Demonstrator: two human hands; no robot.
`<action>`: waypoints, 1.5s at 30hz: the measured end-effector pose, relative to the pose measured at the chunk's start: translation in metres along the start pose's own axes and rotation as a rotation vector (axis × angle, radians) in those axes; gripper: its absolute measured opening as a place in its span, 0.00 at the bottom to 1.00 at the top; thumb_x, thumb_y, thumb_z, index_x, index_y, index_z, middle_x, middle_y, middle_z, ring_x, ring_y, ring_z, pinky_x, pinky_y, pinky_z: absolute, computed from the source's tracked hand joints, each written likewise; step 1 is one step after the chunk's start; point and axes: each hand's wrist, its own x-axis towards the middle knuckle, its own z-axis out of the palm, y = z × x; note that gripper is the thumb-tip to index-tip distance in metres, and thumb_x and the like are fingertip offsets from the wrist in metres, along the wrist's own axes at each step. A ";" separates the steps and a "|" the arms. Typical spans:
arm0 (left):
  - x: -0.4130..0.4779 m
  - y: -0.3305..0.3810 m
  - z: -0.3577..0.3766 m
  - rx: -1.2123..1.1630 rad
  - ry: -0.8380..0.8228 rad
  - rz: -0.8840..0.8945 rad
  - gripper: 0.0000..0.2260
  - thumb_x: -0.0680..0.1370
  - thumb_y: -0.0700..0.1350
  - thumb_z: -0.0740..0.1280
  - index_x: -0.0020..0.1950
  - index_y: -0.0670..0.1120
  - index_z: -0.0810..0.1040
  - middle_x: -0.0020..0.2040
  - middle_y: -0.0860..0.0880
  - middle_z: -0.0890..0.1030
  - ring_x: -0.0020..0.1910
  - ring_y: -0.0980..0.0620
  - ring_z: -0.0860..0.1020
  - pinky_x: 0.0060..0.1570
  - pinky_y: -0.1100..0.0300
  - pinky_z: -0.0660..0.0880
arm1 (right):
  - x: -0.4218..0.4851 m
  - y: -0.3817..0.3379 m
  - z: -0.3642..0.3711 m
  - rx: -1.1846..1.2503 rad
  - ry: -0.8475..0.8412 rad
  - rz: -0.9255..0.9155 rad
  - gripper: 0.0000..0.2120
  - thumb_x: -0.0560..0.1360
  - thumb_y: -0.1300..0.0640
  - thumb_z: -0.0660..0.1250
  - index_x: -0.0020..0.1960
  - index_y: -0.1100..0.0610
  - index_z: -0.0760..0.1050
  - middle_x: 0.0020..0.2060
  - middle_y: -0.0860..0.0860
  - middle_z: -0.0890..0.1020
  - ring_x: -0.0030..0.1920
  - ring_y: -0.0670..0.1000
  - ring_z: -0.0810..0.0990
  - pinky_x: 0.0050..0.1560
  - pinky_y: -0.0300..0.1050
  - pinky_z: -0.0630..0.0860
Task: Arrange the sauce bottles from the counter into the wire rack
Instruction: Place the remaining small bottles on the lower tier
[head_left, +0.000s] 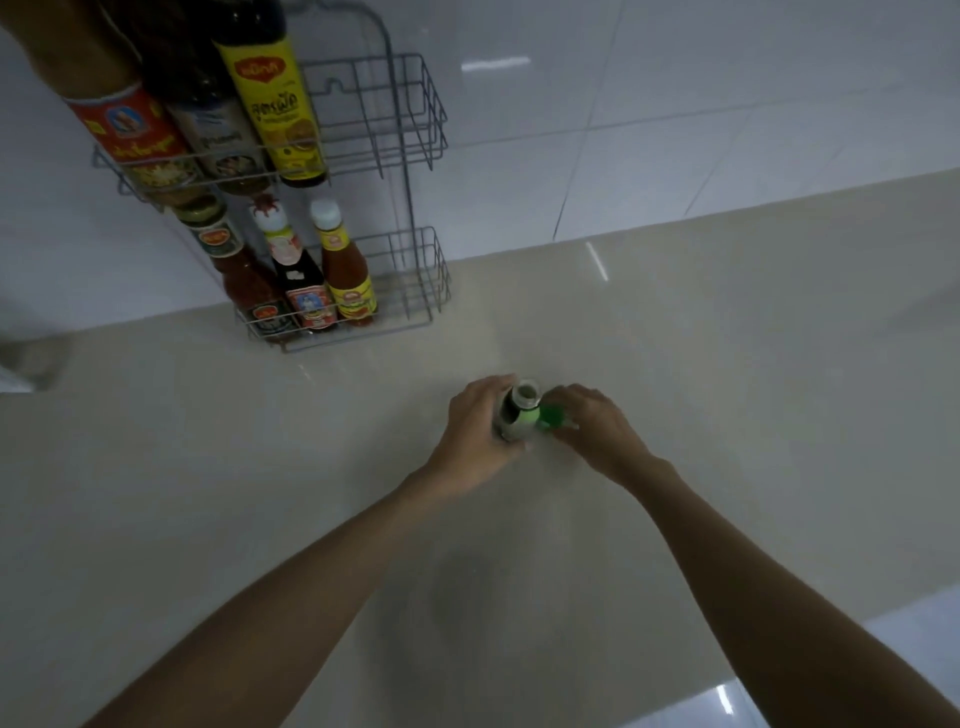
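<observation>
In the middle of the frame, the left hand (475, 436) wraps its fingers around the small bottle (517, 415) to keep it steady on the counter (260, 467), while the right hand (592, 426) pinches its green cap (551, 417) beside the open neck, likely to close it before it goes in the wire rack (410, 208) at the upper left

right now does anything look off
The bottle on the counter is uncapped: the left hand grips it while the right hand holds its green cap beside it. No spill shows.

Glossy white tiled wall (675, 104) behind, dimly lit.
</observation>
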 end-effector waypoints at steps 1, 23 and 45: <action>0.003 0.002 0.005 -0.012 0.021 -0.007 0.26 0.65 0.43 0.78 0.61 0.44 0.77 0.60 0.44 0.79 0.60 0.45 0.75 0.58 0.62 0.68 | -0.001 0.002 0.001 0.051 0.072 0.001 0.16 0.71 0.63 0.72 0.58 0.59 0.78 0.52 0.58 0.80 0.50 0.60 0.80 0.51 0.48 0.75; -0.085 0.051 -0.076 -0.278 0.004 -0.193 0.19 0.70 0.42 0.75 0.58 0.55 0.77 0.50 0.50 0.81 0.43 0.50 0.80 0.46 0.53 0.81 | -0.021 -0.144 -0.128 -0.291 -0.218 -0.352 0.35 0.68 0.26 0.56 0.52 0.56 0.77 0.42 0.52 0.83 0.40 0.50 0.80 0.44 0.53 0.80; -0.111 0.041 -0.087 0.864 0.716 0.223 0.21 0.64 0.49 0.76 0.52 0.48 0.73 0.47 0.49 0.78 0.46 0.49 0.68 0.38 0.54 0.67 | -0.061 -0.185 -0.080 0.208 -0.141 0.228 0.18 0.81 0.52 0.50 0.35 0.56 0.65 0.37 0.59 0.76 0.37 0.59 0.76 0.39 0.48 0.72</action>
